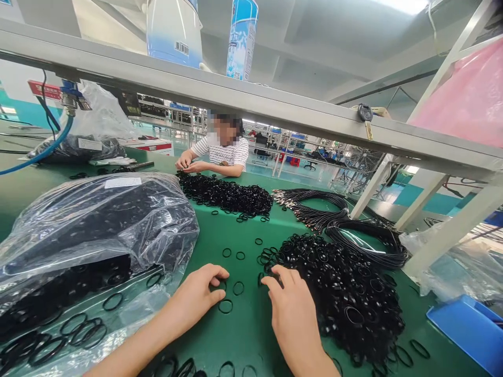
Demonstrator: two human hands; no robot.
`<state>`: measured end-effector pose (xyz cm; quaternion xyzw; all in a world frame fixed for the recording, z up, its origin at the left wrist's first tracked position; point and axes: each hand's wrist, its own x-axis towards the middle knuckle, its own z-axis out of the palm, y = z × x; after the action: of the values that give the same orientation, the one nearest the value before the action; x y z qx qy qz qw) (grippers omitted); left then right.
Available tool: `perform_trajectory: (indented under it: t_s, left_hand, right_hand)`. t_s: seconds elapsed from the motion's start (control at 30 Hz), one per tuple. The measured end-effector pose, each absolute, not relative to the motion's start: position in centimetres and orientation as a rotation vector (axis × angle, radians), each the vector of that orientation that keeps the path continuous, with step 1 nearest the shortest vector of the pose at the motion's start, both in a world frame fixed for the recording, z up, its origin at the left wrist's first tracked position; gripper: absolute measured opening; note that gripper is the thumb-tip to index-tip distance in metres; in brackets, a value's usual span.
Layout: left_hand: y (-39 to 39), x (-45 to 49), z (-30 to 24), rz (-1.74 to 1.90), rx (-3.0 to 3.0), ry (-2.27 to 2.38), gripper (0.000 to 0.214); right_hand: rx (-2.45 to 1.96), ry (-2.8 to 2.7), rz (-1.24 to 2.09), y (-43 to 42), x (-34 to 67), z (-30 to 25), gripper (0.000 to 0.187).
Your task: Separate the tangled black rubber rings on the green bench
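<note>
My left hand rests on the green table with its fingers curled; thumb and forefinger are close together next to a small black rubber ring. Whether it pinches a ring is not clear. My right hand lies palm down, fingertips touching the edge of a large heap of black rings. Loose rings lie between the two hands.
A clear plastic bag of black rings fills the left side. A second ring pile lies before a person in a striped shirt across the table. Coiled black cables lie at the right, a blue tray at the lower right.
</note>
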<state>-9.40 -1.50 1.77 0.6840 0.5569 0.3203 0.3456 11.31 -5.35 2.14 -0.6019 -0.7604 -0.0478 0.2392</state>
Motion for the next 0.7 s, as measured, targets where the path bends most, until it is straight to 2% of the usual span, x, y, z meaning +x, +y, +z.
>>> perform_trajectory:
  t_s: [0.1, 0.2, 0.27, 0.33, 0.43, 0.53, 0.7]
  left_hand:
    - [-1.6, -8.7, 1.9, 0.799, 1.737, 1.314, 0.033]
    - [-1.8, -8.3, 2.4, 0.844, 1.770, 1.278, 0.028]
    - [-2.0, -8.3, 2.7, 0.862, 1.802, 1.279, 0.024]
    - [-2.3, -8.2, 2.9, 0.846, 1.780, 1.240, 0.022]
    - [-3.0, -7.8, 3.6, 0.806, 1.638, 1.101, 0.029]
    - [-3.8, -7.2, 4.4, 0.725, 1.512, 0.894, 0.036]
    - [-3.8, -6.5, 3.5, 0.702, 1.409, 0.910, 0.023]
  right_hand:
    - [-1.420, -2.216, 0.186, -6.6, 11.0, 3.7, 0.035]
    - [-1.057, -2.524, 0.623, -8.0, 9.6, 4.5, 0.030]
    - [-0.956, -2.607, 0.781, -8.4, 8.8, 4.4, 0.023]
    - [-1.073, -2.446, 0.913, -8.3, 8.6, 3.9, 0.014]
    - [-1.227, -1.889, 1.219, -7.6, 9.1, 3.0, 0.018]
    - [-1.089, -1.441, 1.482, -6.7, 9.9, 2.4, 0.019]
    - [-1.147, -1.250, 1.420, -5.7, 10.4, 2.5, 0.018]
